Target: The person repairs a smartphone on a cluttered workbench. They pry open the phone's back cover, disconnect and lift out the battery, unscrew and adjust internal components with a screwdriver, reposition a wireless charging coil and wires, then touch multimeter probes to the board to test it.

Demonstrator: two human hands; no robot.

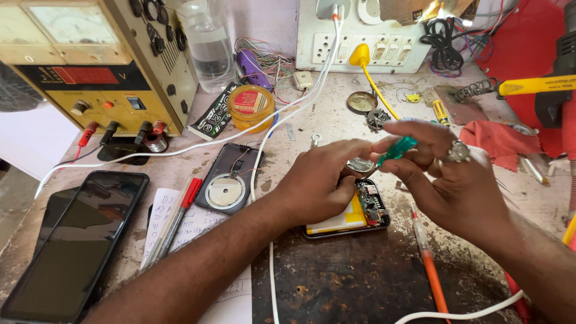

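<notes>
Stained workbench [336, 120] | opened device [351, 216] is lying mid-bench | left hand [318, 186] is curling onto its top edge, grasp unclear | right hand [447, 174] is pinching a green tool [397, 150] above it | risk: tip slipping onto the exposed board | round yellow tin [251, 107], red label, sitting up-left of the device; black packet [215, 115] lying beside the tin

1. Dark phone screen [75, 240], flat at bottom left of the bench, black and glossy.
2. Red rectangular display [78, 75] on the yellow power supply, top left.
3. Pale meter window [72, 24] above it.
4. Round tin [251, 107] with red-and-yellow label, centre back.
5. Black-and-green packet [215, 114] just left of the tin.
</notes>
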